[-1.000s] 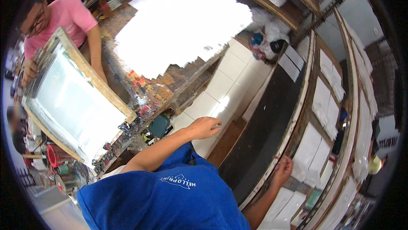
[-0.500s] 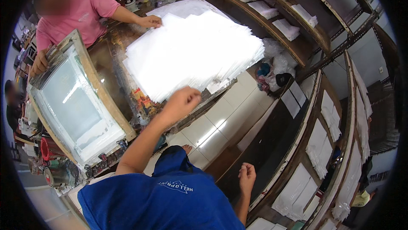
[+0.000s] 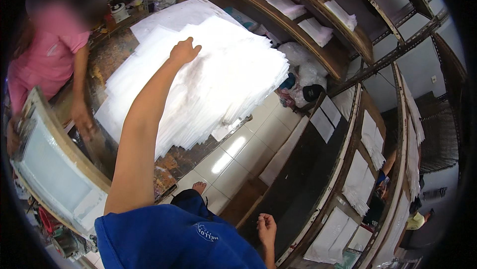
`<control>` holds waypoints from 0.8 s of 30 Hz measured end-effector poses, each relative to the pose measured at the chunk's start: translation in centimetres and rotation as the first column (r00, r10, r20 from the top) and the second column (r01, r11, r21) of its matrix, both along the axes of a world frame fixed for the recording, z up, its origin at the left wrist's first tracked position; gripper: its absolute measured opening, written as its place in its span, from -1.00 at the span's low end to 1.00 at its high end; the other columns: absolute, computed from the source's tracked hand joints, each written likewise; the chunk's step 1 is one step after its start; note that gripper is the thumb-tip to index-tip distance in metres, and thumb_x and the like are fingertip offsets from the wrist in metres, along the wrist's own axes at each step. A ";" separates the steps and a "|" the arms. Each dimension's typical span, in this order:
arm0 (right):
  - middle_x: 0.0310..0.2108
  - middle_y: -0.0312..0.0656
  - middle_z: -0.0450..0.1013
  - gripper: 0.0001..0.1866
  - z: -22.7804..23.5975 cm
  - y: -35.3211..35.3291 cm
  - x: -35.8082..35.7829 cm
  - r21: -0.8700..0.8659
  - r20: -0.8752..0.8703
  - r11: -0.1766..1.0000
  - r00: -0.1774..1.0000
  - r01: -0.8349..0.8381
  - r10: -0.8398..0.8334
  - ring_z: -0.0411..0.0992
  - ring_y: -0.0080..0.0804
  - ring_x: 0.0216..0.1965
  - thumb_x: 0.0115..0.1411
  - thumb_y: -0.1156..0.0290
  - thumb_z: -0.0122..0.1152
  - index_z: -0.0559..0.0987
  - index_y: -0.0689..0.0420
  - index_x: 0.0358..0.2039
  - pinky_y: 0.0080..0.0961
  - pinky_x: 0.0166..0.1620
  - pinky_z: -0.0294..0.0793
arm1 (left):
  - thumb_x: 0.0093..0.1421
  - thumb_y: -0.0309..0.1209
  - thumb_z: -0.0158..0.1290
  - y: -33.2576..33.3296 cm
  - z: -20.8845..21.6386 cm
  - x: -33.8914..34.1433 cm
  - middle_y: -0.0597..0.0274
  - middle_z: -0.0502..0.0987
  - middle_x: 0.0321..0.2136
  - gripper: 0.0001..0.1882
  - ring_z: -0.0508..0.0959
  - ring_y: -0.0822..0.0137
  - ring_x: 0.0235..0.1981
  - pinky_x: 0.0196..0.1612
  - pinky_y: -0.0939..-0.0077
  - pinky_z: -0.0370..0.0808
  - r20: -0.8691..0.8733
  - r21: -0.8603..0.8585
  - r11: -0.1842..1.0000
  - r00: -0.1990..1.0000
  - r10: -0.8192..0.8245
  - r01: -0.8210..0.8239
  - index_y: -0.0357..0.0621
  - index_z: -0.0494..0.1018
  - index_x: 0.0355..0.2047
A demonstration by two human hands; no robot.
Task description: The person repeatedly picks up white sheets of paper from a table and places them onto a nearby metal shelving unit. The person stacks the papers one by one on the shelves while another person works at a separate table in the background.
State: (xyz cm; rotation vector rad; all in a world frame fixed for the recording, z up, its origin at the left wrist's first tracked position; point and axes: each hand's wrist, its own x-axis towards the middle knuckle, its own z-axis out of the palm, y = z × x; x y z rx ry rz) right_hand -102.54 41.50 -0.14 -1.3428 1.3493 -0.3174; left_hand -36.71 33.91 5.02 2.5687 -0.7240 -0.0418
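A broad, fanned-out stack of white paper sheets point(image 3: 218, 80) covers much of the worktable. My left hand point(image 3: 185, 51) rests on top of it towards the far side, thumb and a finger apart, the other fingers curled and partly hidden. Low on the right, beside a long black board point(image 3: 298, 169), my right hand point(image 3: 267, 227) hangs with loosely curled fingers and nothing visible in them. At the left a co-worker in pink point(image 3: 54, 60) is by a wood-edged printing screen point(image 3: 57, 164), which is tilted up; one of their hands point(image 3: 84, 122) is lowered near the table.
Curved shelves holding white paper bundles point(image 3: 286, 6) run along the back right. A rack with more sheets point(image 3: 358, 179) stands at the right. Clear plastic bags point(image 3: 308, 70) lie beyond the table. Pale floor tiles point(image 3: 233, 145) show between table and black board.
My left hand has moved from the stack's near edge to its far part. The co-worker's hand has left the sheets and dropped beside the screen. My view has shifted.
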 end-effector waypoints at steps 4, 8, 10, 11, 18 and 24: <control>-0.50 -0.37 0.37 -0.84 -0.6 -0.3 0.4 0.010 -0.013 0.999 0.999 0.049 -0.048 0.26 -0.71 -0.56 0.27 0.41 0.09 0.46 0.20 -0.20 -0.73 -0.49 0.28 | 0.05 -0.21 0.01 -2.2 -1.3 1.2 -0.17 0.50 -0.10 -0.52 0.51 -0.07 -0.06 0.00 0.14 0.46 -0.119 0.183 0.980 0.992 -0.051 0.072 -0.22 0.42 -0.06; -0.50 -0.39 0.36 -0.84 -1.6 -0.5 0.9 -0.033 -0.031 0.999 0.999 0.034 -0.035 0.25 -0.72 -0.56 0.27 0.40 0.08 0.45 0.20 -0.20 -0.74 -0.50 0.27 | 0.01 -0.32 -0.02 -2.4 -0.7 2.0 -0.14 0.49 -0.07 -0.54 0.49 -0.08 -0.02 0.03 0.15 0.45 -0.120 0.229 0.971 0.992 -0.034 0.062 -0.22 0.42 -0.05; -0.50 -0.39 0.36 -0.84 -2.3 -0.7 1.1 -0.052 -0.030 0.999 1.000 -0.007 0.006 0.25 -0.72 -0.56 0.28 0.40 0.07 0.45 0.20 -0.20 -0.74 -0.50 0.27 | 0.00 -0.35 0.02 -2.0 -0.8 2.8 -0.10 0.55 -0.23 -0.66 0.55 -0.01 -0.16 -0.09 0.20 0.48 -0.058 0.131 0.989 0.997 -0.060 0.067 -0.21 0.48 -0.20; -0.49 -0.39 0.36 -0.84 -2.4 -1.0 1.5 -0.054 -0.028 0.998 0.999 -0.024 0.023 0.25 -0.72 -0.56 0.28 0.39 0.06 0.45 0.21 -0.20 -0.73 -0.49 0.27 | 0.00 -0.36 0.03 -1.7 0.3 2.3 -0.09 0.57 -0.29 -0.70 0.57 0.01 -0.21 -0.13 0.22 0.49 -0.067 0.054 0.994 0.994 -0.087 0.090 -0.21 0.48 -0.25; -0.45 -0.32 0.39 -0.78 1.7 -5.0 8.4 -0.061 0.253 0.998 0.967 -0.016 0.031 0.30 -0.66 -0.55 0.28 0.37 0.07 0.44 0.20 -0.12 -0.69 -0.47 0.31 | 0.05 -0.53 0.02 1.4 8.4 -14.7 0.12 0.49 -0.52 -0.86 0.51 0.27 -0.50 -0.37 0.46 0.45 0.064 -0.413 0.740 0.828 -0.558 0.531 -0.21 0.46 -0.34; -0.42 -0.30 0.40 -0.75 8.2 -7.0 13.1 0.080 0.522 0.993 0.845 0.089 -0.117 0.33 -0.64 -0.50 0.29 0.36 0.06 0.42 0.20 -0.08 -0.68 -0.47 0.31 | 0.01 -0.55 0.05 5.1 6.1 -32.0 0.03 0.46 -0.45 -0.85 0.51 0.03 -0.39 -0.31 0.24 0.46 0.052 -0.334 0.352 0.390 -0.919 0.874 -0.22 0.43 -0.35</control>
